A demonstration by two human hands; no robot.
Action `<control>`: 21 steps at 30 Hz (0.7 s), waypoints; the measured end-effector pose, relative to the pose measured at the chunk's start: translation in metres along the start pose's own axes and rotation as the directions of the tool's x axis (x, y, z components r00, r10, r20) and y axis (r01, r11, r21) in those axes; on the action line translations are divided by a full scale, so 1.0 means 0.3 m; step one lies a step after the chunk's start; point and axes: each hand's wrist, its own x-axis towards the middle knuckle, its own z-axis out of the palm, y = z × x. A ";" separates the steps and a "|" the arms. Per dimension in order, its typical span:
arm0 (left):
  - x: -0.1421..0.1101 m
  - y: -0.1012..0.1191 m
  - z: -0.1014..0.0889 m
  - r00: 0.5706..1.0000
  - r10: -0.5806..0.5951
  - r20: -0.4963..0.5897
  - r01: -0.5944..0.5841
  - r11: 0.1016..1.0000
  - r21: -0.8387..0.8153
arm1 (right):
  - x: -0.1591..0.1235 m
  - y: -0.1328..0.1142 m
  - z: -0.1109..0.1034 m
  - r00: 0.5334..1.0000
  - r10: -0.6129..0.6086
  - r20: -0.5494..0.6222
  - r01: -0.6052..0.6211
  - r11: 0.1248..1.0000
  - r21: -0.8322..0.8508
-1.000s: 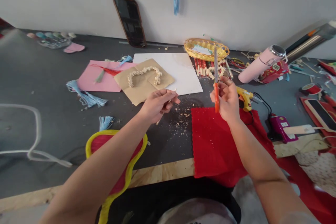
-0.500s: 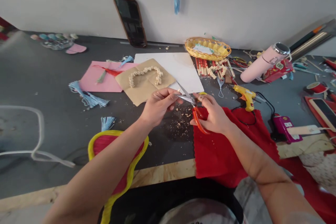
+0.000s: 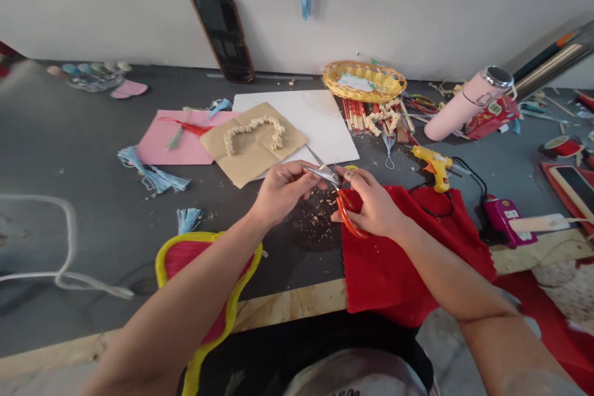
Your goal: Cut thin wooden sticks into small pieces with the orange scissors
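One pale stick [image 3: 322,167] is pinched by the left hand [image 3: 284,192], its end between the parted scissors [image 3: 335,179] blades; the right hand [image 3: 374,203] grips the handles. This cut appears incomplete. Apparently trimmed bits [image 3: 320,218] lie below; an open-ended pale curve [image 3: 254,125] rests on brown paper [image 3: 245,164].

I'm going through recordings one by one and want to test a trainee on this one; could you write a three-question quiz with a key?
1. Multiple choice: which hand grips the silver metal scissors by the red-orange handle? A) left, B) right, C) neither.
2. True or false: the cream, knobbly, curved strip lies on the square brown paper.
3. Open: what dark, flat, rectangular thing leans against the smooth white wall?

Key:
1. B, the right hand.
2. True.
3. The black phone with a brown edge.
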 end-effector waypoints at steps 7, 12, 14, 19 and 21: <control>0.000 0.000 0.000 1.000 0.021 0.019 -0.022 0.999 0.033 | -0.002 0.000 0.002 1.000 -0.002 0.004 0.002 1.000 -0.011; -0.002 -0.004 0.000 0.999 0.036 0.022 -0.037 0.998 0.052 | -0.001 0.008 0.010 0.999 -0.030 -0.032 0.029 0.999 -0.034; -0.004 -0.005 0.001 0.999 0.049 0.017 -0.050 0.996 0.078 | -0.001 0.011 0.011 0.998 -0.043 -0.039 0.041 0.998 -0.047; -0.012 -0.008 0.010 0.997 0.067 -0.022 -0.064 0.990 0.124 | 0.003 0.009 0.006 0.996 -0.077 -0.052 0.074 0.995 -0.065; -0.015 -0.009 0.014 0.997 0.063 -0.042 -0.058 0.991 0.120 | 0.004 0.006 0.003 0.995 -0.088 -0.051 0.085 0.994 -0.073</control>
